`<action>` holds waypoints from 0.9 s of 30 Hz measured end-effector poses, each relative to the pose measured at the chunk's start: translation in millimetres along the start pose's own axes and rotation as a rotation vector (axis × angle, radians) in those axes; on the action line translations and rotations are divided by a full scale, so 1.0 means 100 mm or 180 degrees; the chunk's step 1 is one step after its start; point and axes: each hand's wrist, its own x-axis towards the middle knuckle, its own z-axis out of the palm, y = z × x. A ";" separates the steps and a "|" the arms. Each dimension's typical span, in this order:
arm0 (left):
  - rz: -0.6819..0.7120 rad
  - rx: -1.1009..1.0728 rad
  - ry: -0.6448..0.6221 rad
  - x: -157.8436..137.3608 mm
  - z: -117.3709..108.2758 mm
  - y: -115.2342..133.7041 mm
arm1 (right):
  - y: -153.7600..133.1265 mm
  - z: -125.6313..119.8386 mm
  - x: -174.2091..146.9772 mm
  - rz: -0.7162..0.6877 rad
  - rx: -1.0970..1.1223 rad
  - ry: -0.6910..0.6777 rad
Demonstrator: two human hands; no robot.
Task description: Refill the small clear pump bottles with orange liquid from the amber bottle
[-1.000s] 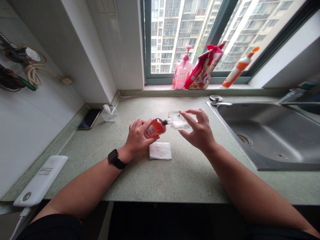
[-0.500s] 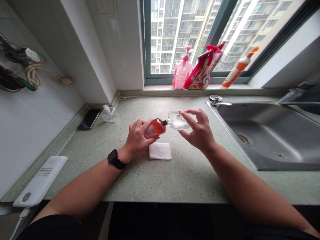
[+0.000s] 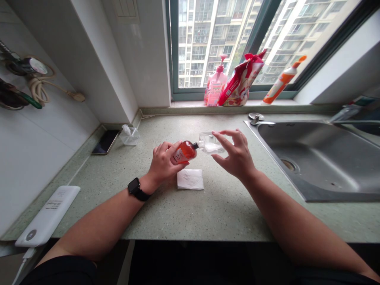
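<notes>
My left hand is wrapped round a bottle of orange-red liquid with a pale label. The bottle tilts to the right, and its black screw neck meets the mouth of a clear bottle. That clear bottle lies tipped toward it, between the thumb and fingers of my right hand. Whether liquid is passing between the two necks I cannot tell. Just below them on the counter lies a folded white tissue.
On the counter at left are a small clear plastic piece, a phone and a white power bank. A steel sink borders the right. The windowsill holds a pink pump bottle, a red bag and an orange-white bottle.
</notes>
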 end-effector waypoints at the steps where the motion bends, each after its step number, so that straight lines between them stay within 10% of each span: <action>1: -0.0001 -0.0002 -0.0001 0.00 0.00 0.00 | 0.00 0.00 0.00 0.0007 0.0004 -0.0003; 27: 0.0026 -0.0013 0.0015 0.00 0.01 -0.01 | 0.01 0.00 0.00 -0.0083 -0.0083 0.0037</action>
